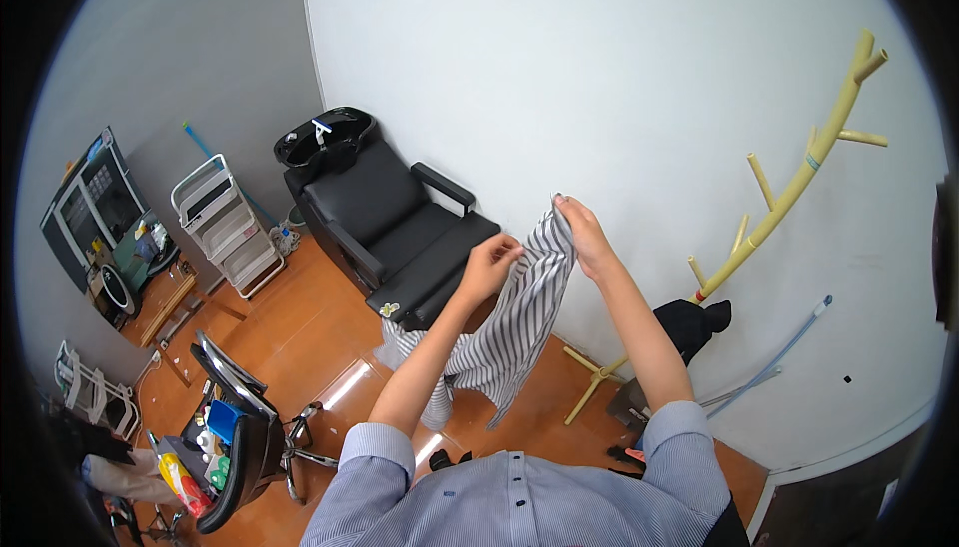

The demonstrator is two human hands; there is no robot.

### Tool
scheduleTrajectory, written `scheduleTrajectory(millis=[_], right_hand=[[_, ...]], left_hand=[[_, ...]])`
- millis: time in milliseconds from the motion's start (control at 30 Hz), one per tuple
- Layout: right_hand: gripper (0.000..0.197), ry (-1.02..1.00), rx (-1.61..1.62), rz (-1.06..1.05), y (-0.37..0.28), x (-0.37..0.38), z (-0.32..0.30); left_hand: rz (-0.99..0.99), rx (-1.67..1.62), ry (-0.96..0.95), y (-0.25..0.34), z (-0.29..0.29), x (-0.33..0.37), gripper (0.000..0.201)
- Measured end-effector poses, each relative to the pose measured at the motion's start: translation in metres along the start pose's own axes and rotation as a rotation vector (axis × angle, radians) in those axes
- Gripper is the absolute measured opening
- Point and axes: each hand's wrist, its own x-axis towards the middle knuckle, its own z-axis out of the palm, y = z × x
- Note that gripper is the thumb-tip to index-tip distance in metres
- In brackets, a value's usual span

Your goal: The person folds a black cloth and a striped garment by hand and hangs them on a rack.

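Observation:
A grey-and-white striped cloth garment [519,317] hangs from my raised hands in front of me, its lower part bunched and drooping toward the floor. My right hand [584,237] pinches its top end, thumb uppermost. Slightly lower and to the left, my left hand [491,265] has its fingertips pressed together at the garment's edge. What kind of garment it is cannot be made out from the folds. Behind it stands a black salon shampoo chair [390,217] with a black wash basin [330,137] at its head.
A yellow branch-shaped coat stand [789,197] leans along the right wall, a black cloth [689,327] near its base. On the left are a white trolley [230,227], a wooden mirror table [165,307] and a black salon chair [245,447] loaded with bottles. Part of another person [125,477] shows lower left.

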Motion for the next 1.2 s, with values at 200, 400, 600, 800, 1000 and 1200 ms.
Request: scheduleTrajectory(millis=[200, 400, 600, 800, 1000, 1200], right_hand=[[0.023, 0.028, -0.317, -0.078, -0.007, -0.014, -0.045], [0.023, 0.054, -0.292, -0.12, 0.003, -0.007, -0.061], [0.021, 0.104, -0.195, -0.085, 0.003, -0.004, -0.061], [0.019, 0.116, -0.183, -0.059, 0.004, -0.009, -0.065], [0.015, 0.039, -0.038, -0.013, 0.008, -0.008, -0.064], [0.019, 0.039, 0.046, 0.03, 0.019, -0.01, -0.061]], left_hand=[[0.003, 0.057, 0.175, 0.021, 0.01, 0.019, 0.009], [0.551, 0.573, 0.32, 0.077, 0.06, 0.008, 0.033], [0.172, 0.434, 0.033, 0.081, 0.078, 0.01, 0.026], [0.009, 0.083, -0.096, 0.076, 0.065, 0.014, 0.016], [-0.034, 0.105, -0.112, 0.074, 0.057, 0.008, 0.028], [-0.147, 0.063, -0.159, 0.071, 0.043, 0.002, 0.023]])
